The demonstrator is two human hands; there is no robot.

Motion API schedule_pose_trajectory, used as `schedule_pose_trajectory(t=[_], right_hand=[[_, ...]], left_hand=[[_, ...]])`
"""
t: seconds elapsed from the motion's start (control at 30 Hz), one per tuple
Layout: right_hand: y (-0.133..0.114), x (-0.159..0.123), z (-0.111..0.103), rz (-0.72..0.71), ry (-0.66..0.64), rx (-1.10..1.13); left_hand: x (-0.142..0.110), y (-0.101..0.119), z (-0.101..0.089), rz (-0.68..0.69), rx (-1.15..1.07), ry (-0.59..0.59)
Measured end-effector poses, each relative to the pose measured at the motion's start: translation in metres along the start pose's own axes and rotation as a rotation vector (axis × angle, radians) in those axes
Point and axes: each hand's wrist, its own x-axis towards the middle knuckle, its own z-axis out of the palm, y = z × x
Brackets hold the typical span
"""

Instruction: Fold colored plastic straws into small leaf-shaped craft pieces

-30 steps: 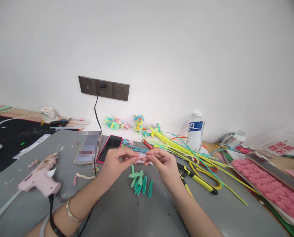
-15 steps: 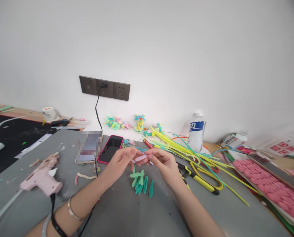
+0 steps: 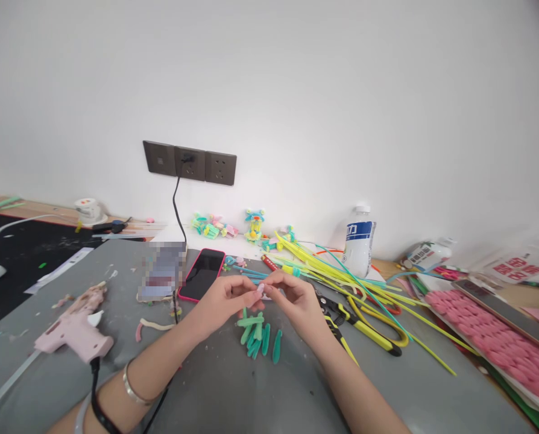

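My left hand (image 3: 228,301) and my right hand (image 3: 297,302) meet above the grey mat, fingertips pinched together. Between them is a small pale pink piece of pipe cleaner (image 3: 261,288), mostly covered by the fingers. Just below the hands lies a loose pile of short folded green pipe cleaner pieces (image 3: 254,334), some light green and some teal. One teal piece (image 3: 277,346) sits apart on the pile's right. Blue stems (image 3: 251,274) show behind my fingertips.
A pink glue gun (image 3: 77,328) lies left, its black cord near my left forearm. A phone (image 3: 202,274) is behind my left hand. Yellow-black pliers (image 3: 364,330), long yellow pipe cleaners (image 3: 324,265) and a bottle (image 3: 359,241) are right. Small pipe cleaner figures (image 3: 254,226) stand by the wall.
My fingertips have drawn closer together, and the pink piece, which lay lengthwise between them, now shows only as a short end. The green pieces have stayed put.
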Motion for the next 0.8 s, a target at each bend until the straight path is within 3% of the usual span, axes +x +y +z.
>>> schedule_pose_trajectory(t=[0.23,0.6,0.8], right_hand=[[0.0043,0.0002,-0.0019,-0.029,-0.022,-0.011],[-0.0023,0.0011,-0.007,0.085,-0.167,-0.107],[-0.0023,0.0015,-0.0085,0.115,-0.175,-0.156]], left_hand=[[-0.0005,-0.0021,-0.0008,-0.01,0.049,-0.006],[-0.0016,0.0021,-0.0013,-0.047,0.162,-0.053],[-0.0008,0.0038,-0.0008,-0.039,0.208,-0.043]])
